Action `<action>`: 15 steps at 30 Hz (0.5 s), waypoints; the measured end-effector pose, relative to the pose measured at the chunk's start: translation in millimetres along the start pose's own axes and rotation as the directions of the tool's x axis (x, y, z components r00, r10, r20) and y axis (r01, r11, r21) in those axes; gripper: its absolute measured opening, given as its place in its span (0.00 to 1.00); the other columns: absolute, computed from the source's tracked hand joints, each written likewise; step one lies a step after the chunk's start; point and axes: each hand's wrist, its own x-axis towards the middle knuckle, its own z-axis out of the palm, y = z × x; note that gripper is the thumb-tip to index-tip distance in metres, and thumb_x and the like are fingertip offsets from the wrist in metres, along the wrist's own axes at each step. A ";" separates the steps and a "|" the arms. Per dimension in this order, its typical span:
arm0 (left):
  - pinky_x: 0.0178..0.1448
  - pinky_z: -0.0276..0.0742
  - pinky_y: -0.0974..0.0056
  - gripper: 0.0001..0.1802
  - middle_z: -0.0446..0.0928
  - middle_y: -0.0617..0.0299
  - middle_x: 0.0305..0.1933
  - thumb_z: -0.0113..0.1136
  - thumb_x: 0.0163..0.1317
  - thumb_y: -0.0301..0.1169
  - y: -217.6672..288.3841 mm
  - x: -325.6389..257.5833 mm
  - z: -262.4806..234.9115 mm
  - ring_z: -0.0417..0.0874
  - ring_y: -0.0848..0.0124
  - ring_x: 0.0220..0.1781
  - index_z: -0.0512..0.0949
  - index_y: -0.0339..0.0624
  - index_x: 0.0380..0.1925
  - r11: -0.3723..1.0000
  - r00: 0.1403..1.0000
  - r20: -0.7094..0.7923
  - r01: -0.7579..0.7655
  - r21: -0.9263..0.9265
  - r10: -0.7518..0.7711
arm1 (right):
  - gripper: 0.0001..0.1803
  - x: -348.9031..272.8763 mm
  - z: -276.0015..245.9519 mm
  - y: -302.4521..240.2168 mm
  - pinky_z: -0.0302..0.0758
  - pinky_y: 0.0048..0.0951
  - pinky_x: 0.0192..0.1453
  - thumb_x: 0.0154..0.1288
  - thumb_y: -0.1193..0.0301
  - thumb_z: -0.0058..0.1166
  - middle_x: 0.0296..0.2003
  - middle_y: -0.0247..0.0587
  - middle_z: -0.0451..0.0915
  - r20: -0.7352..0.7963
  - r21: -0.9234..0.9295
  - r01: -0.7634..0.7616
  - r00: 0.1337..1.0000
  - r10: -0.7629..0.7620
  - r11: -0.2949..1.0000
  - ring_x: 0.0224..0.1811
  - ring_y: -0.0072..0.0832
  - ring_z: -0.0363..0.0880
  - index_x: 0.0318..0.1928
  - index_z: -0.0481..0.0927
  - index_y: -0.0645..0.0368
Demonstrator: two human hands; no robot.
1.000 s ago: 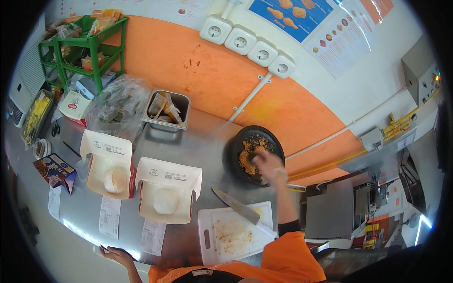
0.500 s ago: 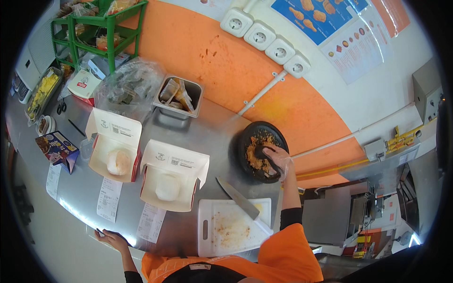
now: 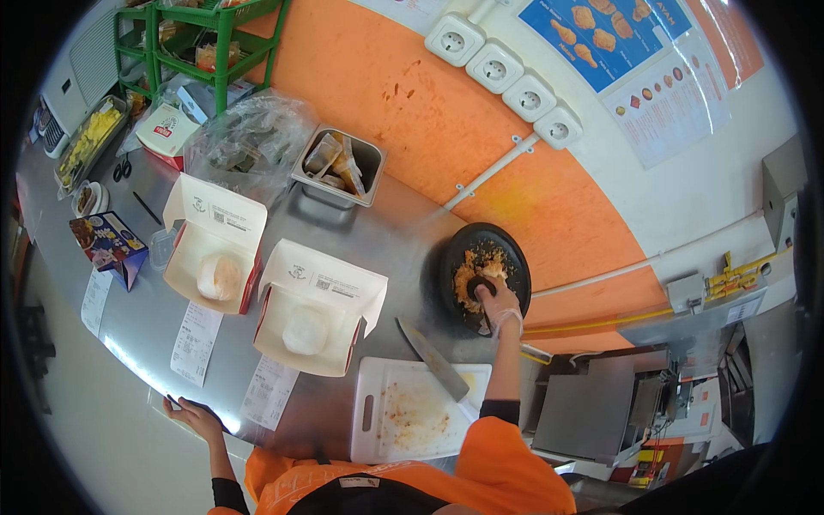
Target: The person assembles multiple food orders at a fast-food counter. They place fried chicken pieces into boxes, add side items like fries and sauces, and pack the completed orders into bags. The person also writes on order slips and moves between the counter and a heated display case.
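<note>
My right hand (image 3: 501, 302), in a clear plastic glove, is closed round a dark pestle (image 3: 481, 284). The pestle presses into crushed orange-brown food (image 3: 469, 268) in a black stone mortar (image 3: 520, 257); its lower end is partly hidden. At the table's front left edge my left hand (image 3: 199, 420) is closed on a thin, dark, flat thing (image 3: 225, 422), seen nearly edge-on, which looks like a phone. A knife (image 3: 436, 364) lies with its handle on a stained white cutting board (image 3: 363, 438), close to my right forearm.
Two open cardboard boxes (image 3: 367, 296) (image 3: 178, 273) each hold a wrapped white round portion (image 3: 305, 331). Receipts (image 3: 269, 399) lie before them. Behind stand a metal container (image 3: 339, 196) of sachets, a plastic bag (image 3: 257, 142) and a green rack (image 3: 221, 81). Sockets (image 3: 494, 69) line the wall.
My right hand and the pestle have shifted within the mortar, toward me and to the left, baring more of the food. The whole view has tilted slightly. My left hand keeps its hold.
</note>
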 end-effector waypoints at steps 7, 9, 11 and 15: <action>0.70 0.56 0.55 0.30 0.51 0.40 0.69 0.35 0.75 0.44 -0.9 -7.6 1.1 0.60 0.50 0.69 0.48 0.33 0.66 1.000 1.000 -0.013 0.005 -0.013 -0.005 | 0.25 -9.2 -23.5 2.2 0.76 0.32 0.49 0.64 0.60 0.55 0.46 0.45 0.80 0.092 0.243 -0.124 0.990 0.105 0.962 0.48 0.32 0.79 0.58 0.75 0.59; 0.72 0.54 0.55 0.31 0.51 0.40 0.68 0.35 0.75 0.45 -3.3 -0.3 2.2 0.58 0.51 0.70 0.48 0.32 0.67 1.000 1.000 -0.009 -0.020 -0.001 0.020 | 0.25 -11.9 -8.2 9.6 0.76 0.32 0.50 0.64 0.59 0.56 0.48 0.46 0.80 0.096 0.076 -0.108 0.990 0.100 0.991 0.48 0.33 0.79 0.58 0.75 0.57; 0.72 0.54 0.55 0.31 0.51 0.40 0.69 0.35 0.75 0.45 -2.1 -2.8 9.8 0.57 0.51 0.71 0.48 0.32 0.67 1.000 1.000 -0.013 -0.022 0.014 0.022 | 0.25 -0.9 -20.9 31.5 0.75 0.32 0.53 0.64 0.58 0.55 0.49 0.48 0.79 0.227 0.284 -0.161 0.969 0.096 0.945 0.48 0.36 0.79 0.59 0.75 0.54; 0.72 0.54 0.54 0.32 0.50 0.40 0.69 0.35 0.75 0.45 -8.8 -4.0 0.6 0.57 0.50 0.71 0.48 0.31 0.67 0.999 1.000 -0.016 -0.003 -0.042 0.002 | 0.28 -8.7 -59.3 -11.4 0.72 0.35 0.59 0.62 0.53 0.54 0.52 0.52 0.78 0.246 0.556 -0.227 0.964 0.102 0.800 0.53 0.44 0.77 0.60 0.74 0.50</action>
